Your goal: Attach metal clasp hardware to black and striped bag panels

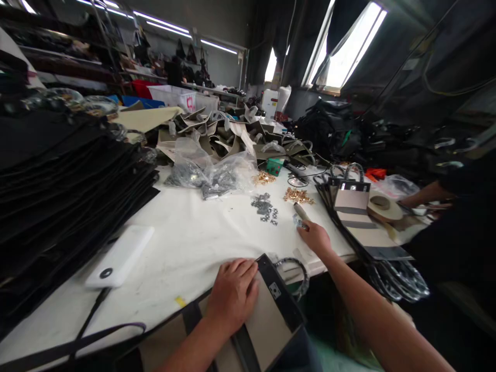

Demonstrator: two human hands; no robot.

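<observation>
A handbag (267,320) with a beige lining, black trim and a small metal plate lies at the table's front edge. My left hand (232,297) rests on the lining, its fingers bent along the bag's upper edge. Beside the trim, a dark loop handle (300,274) curves outward. Farther right, my right hand (315,238) reaches onto the table with its fingers closed at the lower end of a tool with a grey-brown handle (299,210). Its fingertips are partly hidden. Just beyond lie small metal plates (263,206) and gold-coloured metal pieces (297,195).
Black panels (70,196) are stacked at left, near a white power bank (120,258) with a cable. Plastic bags of metal parts (217,175) stand mid-table. More handbags (352,212) and a tape roll (382,204) lie at right, beside another person's arm (426,195).
</observation>
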